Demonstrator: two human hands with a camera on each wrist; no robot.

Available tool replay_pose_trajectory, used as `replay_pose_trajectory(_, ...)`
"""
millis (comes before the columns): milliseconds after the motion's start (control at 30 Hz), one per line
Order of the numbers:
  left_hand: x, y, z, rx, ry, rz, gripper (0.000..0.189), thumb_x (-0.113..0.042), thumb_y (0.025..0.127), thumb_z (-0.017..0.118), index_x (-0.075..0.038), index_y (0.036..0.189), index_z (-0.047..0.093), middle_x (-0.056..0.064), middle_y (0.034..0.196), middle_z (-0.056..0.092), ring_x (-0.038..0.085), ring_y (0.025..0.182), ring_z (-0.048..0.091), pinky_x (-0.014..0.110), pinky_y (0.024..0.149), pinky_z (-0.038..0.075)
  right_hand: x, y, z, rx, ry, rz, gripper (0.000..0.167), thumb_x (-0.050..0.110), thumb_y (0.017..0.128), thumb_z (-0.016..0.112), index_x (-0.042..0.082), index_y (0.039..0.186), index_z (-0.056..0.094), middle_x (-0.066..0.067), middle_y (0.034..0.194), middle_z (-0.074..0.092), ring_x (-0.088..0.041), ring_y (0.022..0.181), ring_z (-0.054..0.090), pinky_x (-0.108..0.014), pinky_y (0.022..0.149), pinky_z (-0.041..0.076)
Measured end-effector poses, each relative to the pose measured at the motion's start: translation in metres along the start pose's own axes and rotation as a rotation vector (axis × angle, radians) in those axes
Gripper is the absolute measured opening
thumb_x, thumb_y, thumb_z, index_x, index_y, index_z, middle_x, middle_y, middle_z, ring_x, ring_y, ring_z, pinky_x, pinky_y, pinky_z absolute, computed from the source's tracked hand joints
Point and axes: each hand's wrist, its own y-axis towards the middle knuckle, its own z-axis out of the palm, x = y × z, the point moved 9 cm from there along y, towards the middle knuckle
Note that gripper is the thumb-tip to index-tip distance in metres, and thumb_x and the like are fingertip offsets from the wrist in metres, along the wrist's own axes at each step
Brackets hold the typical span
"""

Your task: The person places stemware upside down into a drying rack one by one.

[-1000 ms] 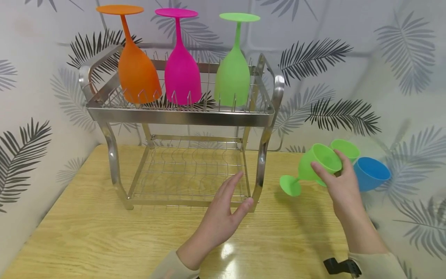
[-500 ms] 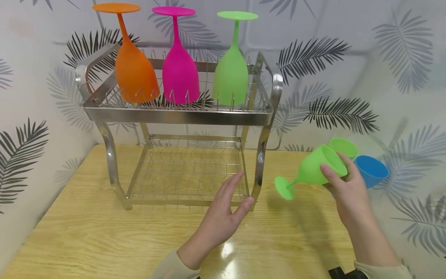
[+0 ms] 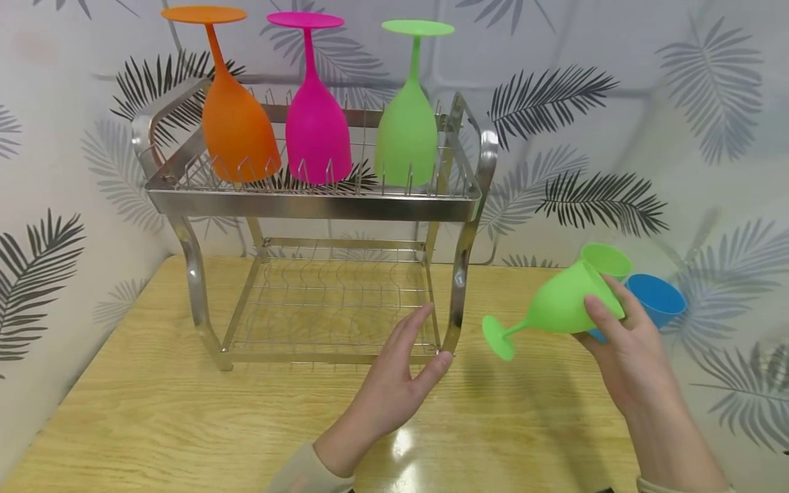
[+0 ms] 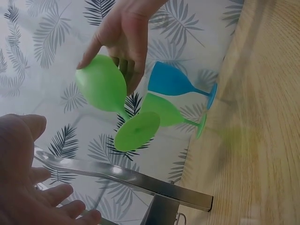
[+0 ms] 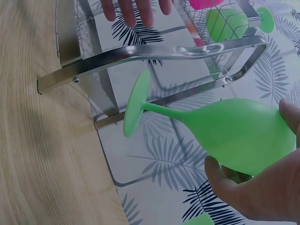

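Observation:
My right hand (image 3: pixel 637 349) grips a green goblet (image 3: pixel 567 301) by its bowl near the rim, above the table at the right. The goblet lies tilted almost sideways, its foot pointing left, as the right wrist view also shows. My left hand (image 3: pixel 394 383), fingers extended, is in front of the dish rack (image 3: pixel 314 207) by its right front leg and holds nothing. Behind the held goblet stand a second green goblet (image 4: pixel 161 110) and a blue goblet (image 4: pixel 171 80), both upright on the table; the head view shows them partly covered.
On the rack's top tier, an orange goblet (image 3: pixel 239 130), a pink goblet (image 3: pixel 317 130) and a light green goblet (image 3: pixel 407 137) stand upside down. Its lower wire tier (image 3: pixel 339 294) is near the wooden table (image 3: pixel 154 411). Leaf-patterned wall covering (image 3: pixel 555 41) rises behind.
My right hand has drawn the green goblet slightly toward me, away from the standing goblets, and tipped it further sideways. My left hand stays nearly still.

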Motion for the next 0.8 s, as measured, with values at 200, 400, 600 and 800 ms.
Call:
replay_pose_trajectory(200, -0.001, -0.001, 0.003, 0.015, -0.024, -0.017, 0.077, -0.049, 0.111, 0.063, -0.027, 0.176, 0.028, 0.003, 0.181, 0.026, 0.034, 0.162, 0.032, 0.071, 0.125, 0.032, 0.002, -0.005, 0.004, 0.06, 0.091, -0.007, 0.056, 0.016, 0.116, 0.057, 0.019, 0.167, 0.035, 0.005, 0.164, 0.033, -0.014, 0.147, 0.042, -0.03, 0.105, 0.059)
replay_pose_trajectory(400, 0.0, -0.002, 0.006, 0.035, -0.079, -0.037, 0.076, -0.046, 0.111, 0.065, -0.032, 0.176, 0.027, 0.001, 0.181, 0.024, 0.038, 0.158, 0.038, 0.071, 0.121, 0.037, 0.003, -0.012, 0.012, 0.117, 0.185, -0.031, 0.045, 0.016, 0.117, 0.054, 0.019, 0.162, 0.05, 0.001, 0.16, 0.05, -0.015, 0.14, 0.054, -0.033, 0.104, 0.06)
replay_pose_trajectory(600, -0.001, -0.001, 0.009, 0.053, -0.126, -0.018, 0.077, -0.041, 0.112, 0.066, -0.023, 0.176, 0.027, 0.004, 0.181, 0.023, 0.042, 0.156, 0.04, 0.067, 0.123, 0.039, 0.007, -0.019, 0.024, 0.158, 0.218, -0.043, 0.046, 0.02, 0.117, 0.053, 0.019, 0.164, 0.053, 0.002, 0.156, 0.058, -0.015, 0.14, 0.054, -0.036, 0.107, 0.058)
replay_pose_trajectory(800, -0.003, -0.001, 0.009, 0.055, -0.173, 0.008, 0.076, -0.037, 0.112, 0.065, -0.023, 0.176, 0.026, 0.003, 0.181, 0.023, 0.041, 0.157, 0.039, 0.058, 0.128, 0.036, 0.01, -0.025, 0.039, 0.188, 0.195, -0.04, 0.049, 0.03, 0.118, 0.052, 0.02, 0.166, 0.048, 0.003, 0.15, 0.063, -0.015, 0.138, 0.057, -0.039, 0.111, 0.055)
